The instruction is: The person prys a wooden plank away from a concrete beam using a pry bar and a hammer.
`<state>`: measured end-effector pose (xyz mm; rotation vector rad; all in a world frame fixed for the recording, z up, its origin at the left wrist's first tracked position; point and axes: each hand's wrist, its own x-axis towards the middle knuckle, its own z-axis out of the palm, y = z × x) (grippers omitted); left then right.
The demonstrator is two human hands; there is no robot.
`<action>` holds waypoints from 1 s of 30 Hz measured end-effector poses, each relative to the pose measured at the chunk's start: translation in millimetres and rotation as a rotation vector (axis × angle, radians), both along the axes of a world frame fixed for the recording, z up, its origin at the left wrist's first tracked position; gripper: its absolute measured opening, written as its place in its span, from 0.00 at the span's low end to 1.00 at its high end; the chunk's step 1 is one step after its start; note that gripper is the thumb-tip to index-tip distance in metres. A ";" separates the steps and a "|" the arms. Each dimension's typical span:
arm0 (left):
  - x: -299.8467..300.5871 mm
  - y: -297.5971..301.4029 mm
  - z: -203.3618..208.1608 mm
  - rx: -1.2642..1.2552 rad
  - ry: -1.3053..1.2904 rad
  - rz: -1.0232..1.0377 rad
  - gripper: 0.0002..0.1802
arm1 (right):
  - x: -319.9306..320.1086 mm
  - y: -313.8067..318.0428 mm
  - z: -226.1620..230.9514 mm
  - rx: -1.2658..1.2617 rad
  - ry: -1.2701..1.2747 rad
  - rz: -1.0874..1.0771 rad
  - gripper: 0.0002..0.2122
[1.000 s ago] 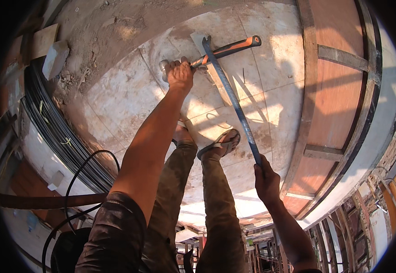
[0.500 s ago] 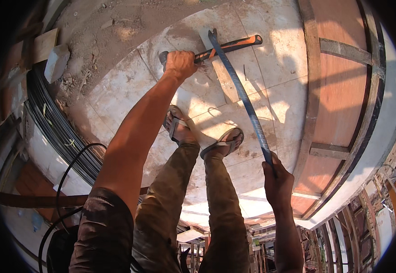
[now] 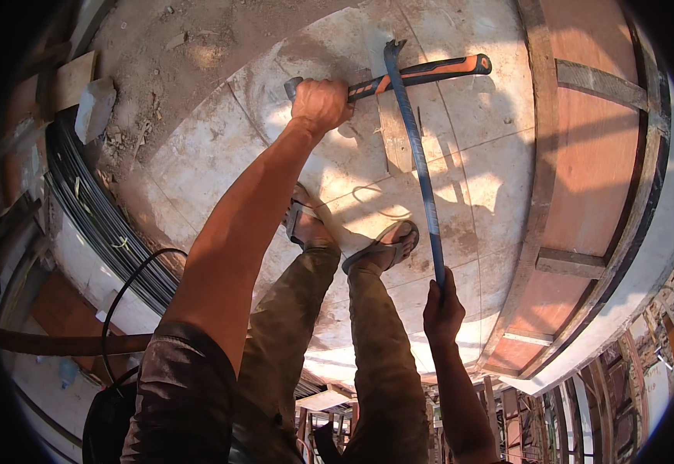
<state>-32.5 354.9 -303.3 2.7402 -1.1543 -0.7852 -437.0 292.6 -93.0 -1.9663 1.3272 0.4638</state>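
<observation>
The bare left hand has its fingers wrapped around a hammer with a grey metal head and a black-and-orange handle, gripping it just beside the head. The bare right hand is closed around the lower end of a long blue-grey metal pry bar, whose forked end points away from the person. The bar passes across the hammer's handle, on top of it as seen here; whether the two touch cannot be told. Both tools are over a pale, brown-stained tiled floor, the hammer's head toward the floor's left edge, where brown dirt begins, and its butt toward the right edge, along a reddish plywood panel in a wooden frame. A flat, light brown wooden strip lies on the tiles beneath the crossing. Any lettering on the handle is too small to read. Left of the floor lies a bundle of thin black rods, and at the lower right a white board bears faint reddish marks that cannot be made out
</observation>
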 end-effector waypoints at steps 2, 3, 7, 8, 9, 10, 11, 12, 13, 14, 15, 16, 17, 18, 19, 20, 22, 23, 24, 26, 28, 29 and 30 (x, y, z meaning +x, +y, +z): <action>2.0 -9.7 4.6 0.001 0.004 -0.045 0.13 | -14.6 18.8 -27.7 -0.028 -0.038 -0.007 0.21; 4.1 -11.9 5.8 0.001 -0.014 -0.052 0.13 | -12.1 23.7 -38.3 -0.060 -0.072 -0.003 0.21; 12.1 -25.1 12.3 0.038 0.039 -0.072 0.13 | -20.2 41.5 -70.8 -0.092 -0.097 -0.040 0.18; 13.6 -33.4 13.2 0.036 0.033 -0.086 0.13 | -25.4 39.9 -78.4 -0.090 -0.092 -0.049 0.18; 15.2 -35.8 12.6 0.041 0.021 -0.094 0.13 | -19.8 32.9 -83.5 -0.055 -0.112 -0.068 0.17; 14.3 -34.0 9.9 0.048 0.019 -0.098 0.13 | -18.2 28.9 -86.3 -0.022 -0.132 -0.087 0.16; 13.0 -31.6 8.6 0.063 0.015 -0.108 0.13 | -24.8 31.9 -91.0 -0.017 -0.134 -0.092 0.16; 14.7 -38.2 10.4 0.064 0.005 -0.120 0.13 | -26.6 31.3 -97.8 -0.034 -0.113 -0.072 0.15; 16.0 -46.8 12.3 0.055 -0.005 -0.125 0.13 | -29.6 27.6 -103.0 -0.053 -0.091 -0.054 0.14; 17.2 -56.5 14.6 0.065 -0.017 -0.128 0.13 | -33.5 15.9 -109.2 -0.065 -0.100 -0.059 0.14; 11.8 -57.1 15.3 0.089 -0.013 -0.132 0.13 | -35.6 6.6 -108.0 -0.012 -0.058 -0.059 0.14; 11.7 -59.8 17.6 0.090 -0.015 -0.136 0.13 | -32.4 -3.3 -104.4 0.038 -0.026 -0.054 0.15; 11.9 -64.2 19.9 0.123 -0.003 -0.140 0.13 | -31.7 -10.7 -95.0 0.036 -0.028 -0.058 0.15; 10.6 -67.4 22.7 0.157 0.015 -0.144 0.13 | -27.3 -20.0 -77.6 0.078 -0.038 -0.090 0.15; 13.0 -68.7 28.8 0.159 0.008 -0.142 0.13 | -19.7 -31.9 -62.8 0.123 -0.058 -0.119 0.15; 14.6 -72.7 35.3 0.197 0.014 -0.123 0.13 | -10.6 -44.6 -46.0 0.082 -0.092 -0.098 0.16; 14.5 -74.0 40.6 0.242 0.033 -0.102 0.12 | 5.8 -69.0 -5.3 0.035 -0.067 -0.051 0.16; 17.1 -77.0 40.9 0.217 -0.016 -0.128 0.12 | 16.4 -82.6 15.0 -0.011 -0.049 -0.007 0.16; 17.7 -75.2 40.5 0.202 -0.060 -0.152 0.12 | 27.6 -96.6 36.1 0.030 -0.001 -0.041 0.17; 20.5 -78.3 38.8 0.229 -0.049 -0.172 0.12 | 55.2 -122.9 72.1 0.090 0.109 -0.080 0.19; 29.7 -85.8 40.8 0.270 -0.048 -0.175 0.11 | 55.8 -131.8 72.8 0.051 0.093 -0.058 0.19; 28.9 -84.7 36.8 0.270 -0.044 -0.170 0.11 | 52.2 -131.6 66.9 0.038 0.080 -0.047 0.19; 31.6 -83.7 32.6 0.237 -0.050 -0.165 0.11 | 48.9 -130.3 57.7 0.040 0.074 -0.051 0.19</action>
